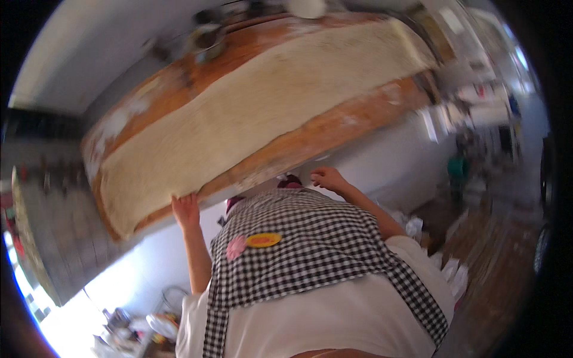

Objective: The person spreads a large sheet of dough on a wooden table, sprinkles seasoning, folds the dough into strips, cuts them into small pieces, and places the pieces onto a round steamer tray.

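A long, pale sheet of rolled dough (250,103) stretches diagonally over a wooden work board (340,121). Its far right end (405,42) looks thicker, as if folded or rolled; blur hides which. At the near left edge of the dough, my left hand (186,210) touches it with the fingertips. Whether those fingers pinch the edge is not clear. My right hand (330,179) hangs in the air in front of the board's near edge, fingers loosely curled and apart, nothing visible in it.
Flour (118,121) dusts the board's left side. Behind the dough stand a metal pot (208,42) and a round pale container (306,6). A grey slatted surface (67,228) lies at left. Cluttered items (130,329) sit lower left, with white bags (454,277) at right.
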The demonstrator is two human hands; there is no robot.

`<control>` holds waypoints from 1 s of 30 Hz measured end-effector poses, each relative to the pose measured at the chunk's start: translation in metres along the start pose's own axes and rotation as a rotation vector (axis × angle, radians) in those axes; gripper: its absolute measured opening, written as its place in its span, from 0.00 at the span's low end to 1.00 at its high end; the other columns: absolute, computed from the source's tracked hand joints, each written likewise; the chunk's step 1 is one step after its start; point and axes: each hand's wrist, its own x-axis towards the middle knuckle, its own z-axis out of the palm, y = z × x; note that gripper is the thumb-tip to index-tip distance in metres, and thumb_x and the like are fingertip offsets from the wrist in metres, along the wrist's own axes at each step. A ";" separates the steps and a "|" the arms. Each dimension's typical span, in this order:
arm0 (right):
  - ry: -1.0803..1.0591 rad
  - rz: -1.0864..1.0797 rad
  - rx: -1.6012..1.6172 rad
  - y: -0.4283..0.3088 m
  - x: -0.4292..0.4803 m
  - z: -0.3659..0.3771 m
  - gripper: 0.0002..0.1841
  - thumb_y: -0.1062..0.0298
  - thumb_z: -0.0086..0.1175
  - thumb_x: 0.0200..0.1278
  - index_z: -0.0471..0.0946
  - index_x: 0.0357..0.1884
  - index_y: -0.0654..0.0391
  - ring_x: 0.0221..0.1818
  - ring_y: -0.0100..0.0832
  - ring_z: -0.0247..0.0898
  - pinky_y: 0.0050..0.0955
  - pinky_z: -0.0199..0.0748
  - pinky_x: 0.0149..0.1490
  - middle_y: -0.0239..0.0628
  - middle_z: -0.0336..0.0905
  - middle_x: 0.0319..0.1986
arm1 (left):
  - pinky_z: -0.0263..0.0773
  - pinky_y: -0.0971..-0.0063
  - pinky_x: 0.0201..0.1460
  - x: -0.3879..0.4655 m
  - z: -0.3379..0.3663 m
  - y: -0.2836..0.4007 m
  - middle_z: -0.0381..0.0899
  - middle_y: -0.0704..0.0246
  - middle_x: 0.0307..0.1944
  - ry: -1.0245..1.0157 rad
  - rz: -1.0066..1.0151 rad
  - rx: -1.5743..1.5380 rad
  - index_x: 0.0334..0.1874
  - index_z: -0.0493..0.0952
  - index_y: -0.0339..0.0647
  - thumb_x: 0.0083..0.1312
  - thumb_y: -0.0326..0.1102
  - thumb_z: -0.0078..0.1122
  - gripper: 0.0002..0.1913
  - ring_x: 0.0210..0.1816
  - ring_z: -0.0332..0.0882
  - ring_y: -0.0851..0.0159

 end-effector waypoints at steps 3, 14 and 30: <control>0.084 -0.035 -0.001 -0.001 0.015 0.028 0.18 0.58 0.57 0.62 0.80 0.46 0.63 0.33 0.31 0.80 0.31 0.77 0.39 0.41 0.83 0.33 | 0.67 0.60 0.62 0.023 -0.005 0.040 0.74 0.64 0.57 0.175 0.004 0.066 0.56 0.71 0.41 0.71 0.51 0.52 0.21 0.62 0.67 0.57; 0.372 0.073 0.290 0.003 0.034 0.083 0.15 0.57 0.55 0.61 0.81 0.34 0.61 0.27 0.29 0.76 0.31 0.75 0.33 0.37 0.82 0.25 | 0.72 0.72 0.53 0.046 0.051 0.147 0.78 0.63 0.47 0.471 0.474 0.818 0.60 0.70 0.41 0.67 0.32 0.54 0.19 0.48 0.75 0.63; 0.983 -0.275 0.083 -0.087 0.124 -0.117 0.15 0.58 0.55 0.62 0.81 0.41 0.60 0.31 0.34 0.79 0.34 0.76 0.41 0.40 0.83 0.30 | 0.73 0.74 0.44 0.158 0.207 0.070 0.78 0.68 0.43 -0.154 0.586 0.728 0.58 0.72 0.39 0.69 0.31 0.51 0.16 0.40 0.75 0.68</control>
